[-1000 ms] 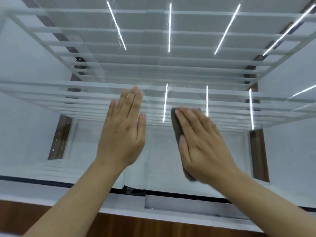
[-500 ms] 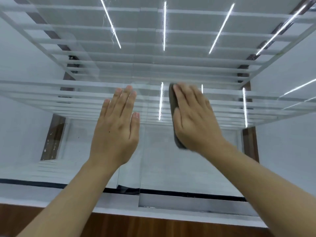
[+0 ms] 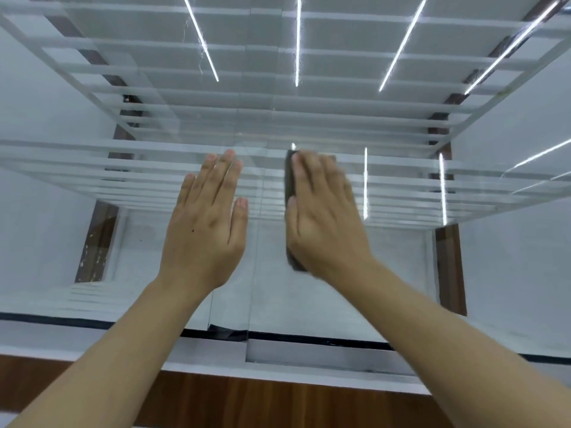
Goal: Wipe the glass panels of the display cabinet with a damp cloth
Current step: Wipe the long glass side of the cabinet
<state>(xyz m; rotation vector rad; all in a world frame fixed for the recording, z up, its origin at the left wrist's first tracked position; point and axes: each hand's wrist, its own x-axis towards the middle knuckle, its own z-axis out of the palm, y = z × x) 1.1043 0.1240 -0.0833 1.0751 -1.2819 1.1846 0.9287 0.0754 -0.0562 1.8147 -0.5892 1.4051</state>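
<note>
The cabinet [image 3: 92,341] fills the frame, white-framed above a wood base [image 3: 278,403], and I look up into it through its front glass. That glass is two panes. The right panel [image 3: 324,304] and the left panel [image 3: 46,242] seem to overlap in a narrow strip at lower centre, standing in a dark track [image 3: 309,337]. If they are sliders, as I judge, a hard sideways wipe could shove one along the track or knock it against the other. Inside, the shelves [image 3: 401,180] and the bright light strips [image 3: 297,41] repeat in reflection, so streaks and missed patches will be hard for me to spot.

My left grip [image 3: 204,230] lies released and flat on the glass at centre frame, fingers straight, bracing. Bare skin there may leave prints on glass I mean to clean. My right grip [image 3: 324,223], just right of it and partly blurred, is likewise flat, not clenched. It presses the cloth [image 3: 290,186] against the right panel. Only a dark edge of the cloth shows along my thumb side, and the rest is hidden under my palm. With only pressure holding it, the cloth could bunch or slip out and leave my palm smearing the pane. A panel edge [image 3: 251,288] runs between my grips, and the cloth or a fingertip could snag on it.
</note>
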